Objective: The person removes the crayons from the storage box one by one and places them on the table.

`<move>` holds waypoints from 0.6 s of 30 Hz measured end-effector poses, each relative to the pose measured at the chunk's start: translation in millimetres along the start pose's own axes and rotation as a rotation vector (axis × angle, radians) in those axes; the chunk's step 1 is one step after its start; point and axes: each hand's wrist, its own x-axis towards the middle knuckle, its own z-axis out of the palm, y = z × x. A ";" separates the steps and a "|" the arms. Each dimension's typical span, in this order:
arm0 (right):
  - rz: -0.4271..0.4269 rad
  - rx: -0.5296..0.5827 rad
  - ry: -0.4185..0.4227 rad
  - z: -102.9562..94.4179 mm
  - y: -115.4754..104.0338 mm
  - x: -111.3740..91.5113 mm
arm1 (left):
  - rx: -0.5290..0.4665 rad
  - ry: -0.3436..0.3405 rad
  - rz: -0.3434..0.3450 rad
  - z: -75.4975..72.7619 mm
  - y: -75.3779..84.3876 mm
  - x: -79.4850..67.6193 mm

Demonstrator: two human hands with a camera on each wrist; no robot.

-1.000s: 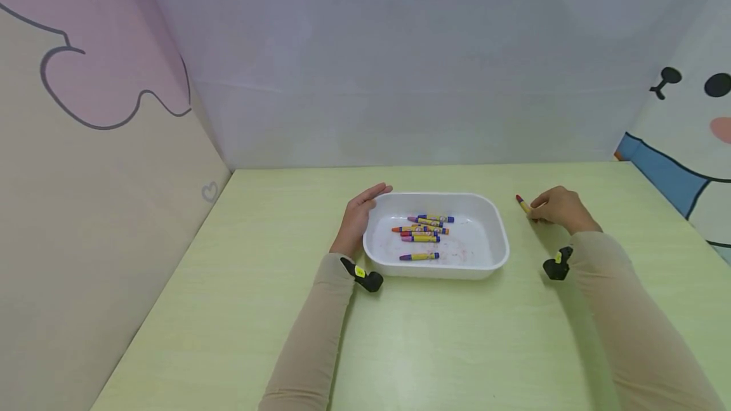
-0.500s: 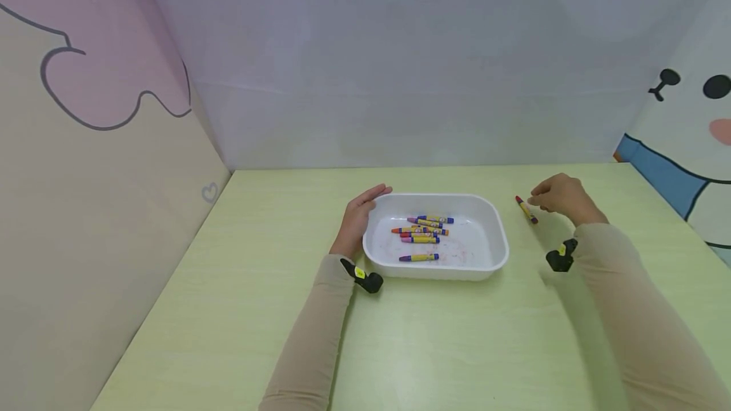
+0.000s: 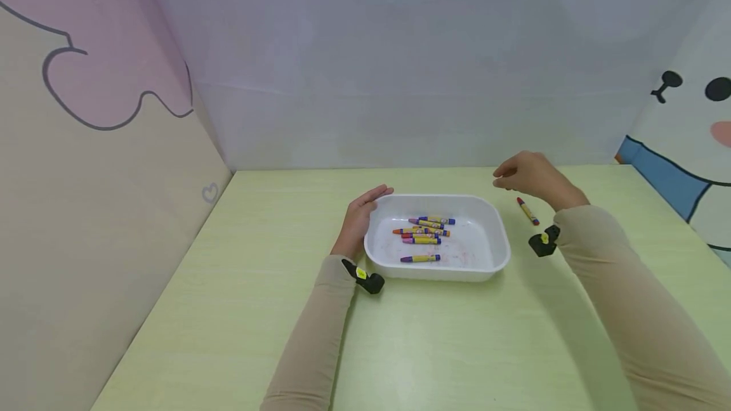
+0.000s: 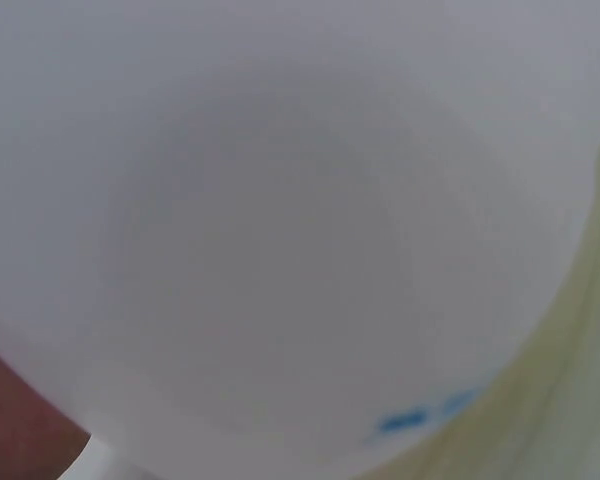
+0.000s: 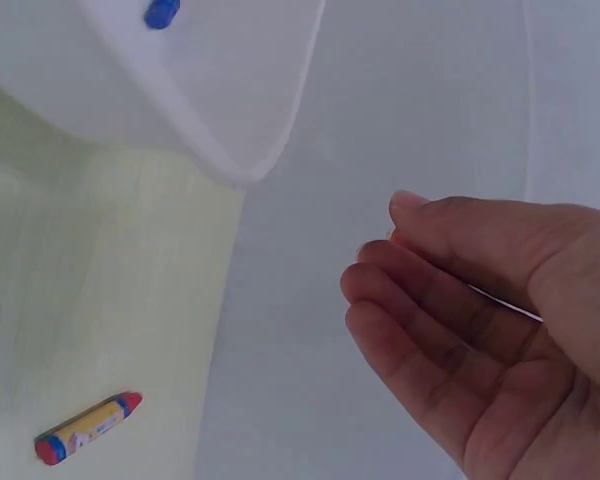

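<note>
The tray (image 3: 436, 272) against the left hand (image 3: 354, 224) was smooth, glossy plastic. The crayon (image 3: 528, 212) near the right hand (image 3: 532, 175) looked paper-wrapped. Behind both hands, the sleeves (image 3: 311, 335) were matt cloth.

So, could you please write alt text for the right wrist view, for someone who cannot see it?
A right hand, fingers loosely bent and apparently holding nothing, hovers near a white tray. At lower left, a red crayon lies on a pale green table; a blue crayon end shows inside the tray.
</note>
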 end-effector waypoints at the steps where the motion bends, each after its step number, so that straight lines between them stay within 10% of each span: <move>1: -0.019 -0.008 -0.007 0.5 -6.7 0.6 | 0.000 -0.001 0.000 0.3 0.3 -0.2; 18: -0.177 -0.047 -0.158 44.5 -74.2 30.1 | 0.008 0.008 -0.008 2.9 0.8 -0.1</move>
